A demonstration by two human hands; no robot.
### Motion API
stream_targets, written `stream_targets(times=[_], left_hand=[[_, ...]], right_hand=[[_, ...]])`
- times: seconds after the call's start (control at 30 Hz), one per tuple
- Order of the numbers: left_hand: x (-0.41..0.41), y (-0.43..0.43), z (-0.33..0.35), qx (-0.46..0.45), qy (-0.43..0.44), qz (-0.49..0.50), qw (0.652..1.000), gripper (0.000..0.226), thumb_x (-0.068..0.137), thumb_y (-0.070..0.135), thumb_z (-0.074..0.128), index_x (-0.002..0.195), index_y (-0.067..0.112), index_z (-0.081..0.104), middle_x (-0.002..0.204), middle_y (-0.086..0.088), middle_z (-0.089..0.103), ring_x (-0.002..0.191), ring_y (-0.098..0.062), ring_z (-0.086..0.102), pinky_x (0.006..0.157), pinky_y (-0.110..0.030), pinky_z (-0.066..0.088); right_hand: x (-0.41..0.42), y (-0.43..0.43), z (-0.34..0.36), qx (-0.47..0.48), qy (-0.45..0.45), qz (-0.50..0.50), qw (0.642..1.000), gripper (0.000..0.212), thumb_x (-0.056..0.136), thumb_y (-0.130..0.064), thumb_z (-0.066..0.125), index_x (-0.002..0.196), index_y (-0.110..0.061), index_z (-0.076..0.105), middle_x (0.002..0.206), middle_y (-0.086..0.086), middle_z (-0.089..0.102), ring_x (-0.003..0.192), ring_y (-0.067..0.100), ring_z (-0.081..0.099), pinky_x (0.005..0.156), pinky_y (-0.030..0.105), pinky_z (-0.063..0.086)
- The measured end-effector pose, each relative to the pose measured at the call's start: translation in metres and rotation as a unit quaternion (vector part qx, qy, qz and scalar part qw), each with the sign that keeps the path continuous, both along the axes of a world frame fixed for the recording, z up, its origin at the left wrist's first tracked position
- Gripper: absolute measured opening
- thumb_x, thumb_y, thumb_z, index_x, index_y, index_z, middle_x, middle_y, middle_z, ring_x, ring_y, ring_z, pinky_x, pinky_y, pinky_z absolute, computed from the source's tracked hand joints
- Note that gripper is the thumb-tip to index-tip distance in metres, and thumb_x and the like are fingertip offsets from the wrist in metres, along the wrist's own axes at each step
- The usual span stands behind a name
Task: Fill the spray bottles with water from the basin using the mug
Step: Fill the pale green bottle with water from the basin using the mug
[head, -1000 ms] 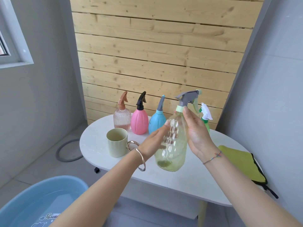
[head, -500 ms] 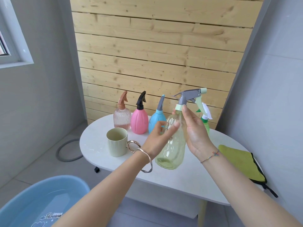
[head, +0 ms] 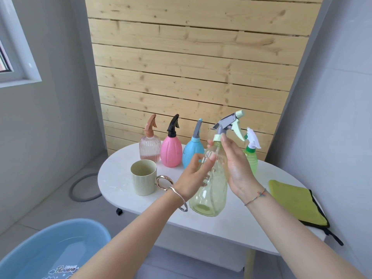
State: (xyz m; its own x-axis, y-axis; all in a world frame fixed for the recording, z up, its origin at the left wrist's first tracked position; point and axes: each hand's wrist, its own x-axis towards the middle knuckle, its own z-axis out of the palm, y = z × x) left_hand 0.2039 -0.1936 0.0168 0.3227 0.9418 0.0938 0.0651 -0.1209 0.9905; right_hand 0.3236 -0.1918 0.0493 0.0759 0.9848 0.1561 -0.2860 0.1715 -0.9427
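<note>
Two hands held the yellow-green spray bottle (head: pixel 211 190) tilted over the near part of the white table (head: pixel 120 178): the left hand (head: pixel 191 178) wrapped round its body, and the right hand (head: pixel 235 164) pinched its neck under the grey trigger head. Behind it stood a rose bottle (head: pixel 150 147), a pink bottle (head: pixel 171 152), a blue bottle (head: pixel 191 154) and a green bottle (head: pixel 251 160). The mug (head: pixel 144 177) stood just left of the hands. A cloth (head: pixel 296 202) lay at the table's right, and the water-filled basin (head: pixel 60 248) sat on the floor.

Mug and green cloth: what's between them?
In the head view, the clear yellow-green spray bottle, gripped by the left hand and the right hand.
</note>
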Motion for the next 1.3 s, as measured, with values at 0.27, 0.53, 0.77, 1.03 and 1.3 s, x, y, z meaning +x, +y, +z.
stream_targets(times=[0.27,0.53,0.77,1.03,1.3], left_hand=[[0.0,0.005,-0.004,-0.033,-0.009,0.0,0.999,0.059,0.08,0.067,0.044,0.117,0.023,0.058,0.12,-0.006,0.064,0.108,-0.024,0.062,0.097,-0.038,0.047],[-0.011,0.012,-0.022,-0.002,0.032,-0.02,0.999,0.073,0.067,0.077,0.05,0.114,0.022,0.06,0.097,0.007,0.068,0.08,-0.008,0.064,0.079,-0.03,0.051],[-0.016,0.015,-0.036,-0.003,0.052,-0.02,0.998,0.071,0.064,0.078,0.049,0.11,0.025,0.059,0.096,0.009,0.067,0.079,-0.005,0.065,0.07,-0.019,0.048],[-0.023,0.023,-0.041,0.004,0.028,0.017,0.999,0.066,0.067,0.076,0.05,0.11,0.027,0.06,0.096,0.007,0.067,0.08,-0.007,0.066,0.07,-0.022,0.049],[-0.046,0.023,-0.047,0.007,0.027,0.048,0.998,0.053,0.073,0.07,0.052,0.111,0.034,0.059,0.095,0.01,0.068,0.082,-0.007,0.067,0.073,-0.021,0.051]], right_hand=[[0.007,0.002,-0.002,-0.029,0.013,0.033,0.999,0.031,0.094,-0.042,0.049,0.091,-0.02,0.069,0.082,-0.005,0.071,0.071,0.01,0.065,0.068,0.031,0.045],[0.042,0.03,0.038,0.023,0.077,-0.038,0.996,0.012,0.098,-0.032,0.046,0.095,-0.028,0.056,0.099,-0.01,0.067,0.091,0.002,0.062,0.084,0.023,0.043],[0.086,0.052,0.09,0.029,0.119,-0.047,0.991,0.015,0.096,-0.035,0.05,0.093,-0.024,0.059,0.088,-0.011,0.07,0.089,0.006,0.062,0.083,0.025,0.045],[0.085,0.059,0.018,-0.19,-0.086,0.127,0.97,0.028,0.099,-0.028,0.043,0.102,-0.009,0.063,0.081,0.006,0.069,0.067,0.015,0.06,0.065,0.025,0.052],[0.055,0.064,-0.078,-0.263,-0.322,0.218,0.883,0.037,0.098,-0.039,0.047,0.11,-0.008,0.063,0.09,0.002,0.073,0.069,0.01,0.059,0.067,0.022,0.045]])
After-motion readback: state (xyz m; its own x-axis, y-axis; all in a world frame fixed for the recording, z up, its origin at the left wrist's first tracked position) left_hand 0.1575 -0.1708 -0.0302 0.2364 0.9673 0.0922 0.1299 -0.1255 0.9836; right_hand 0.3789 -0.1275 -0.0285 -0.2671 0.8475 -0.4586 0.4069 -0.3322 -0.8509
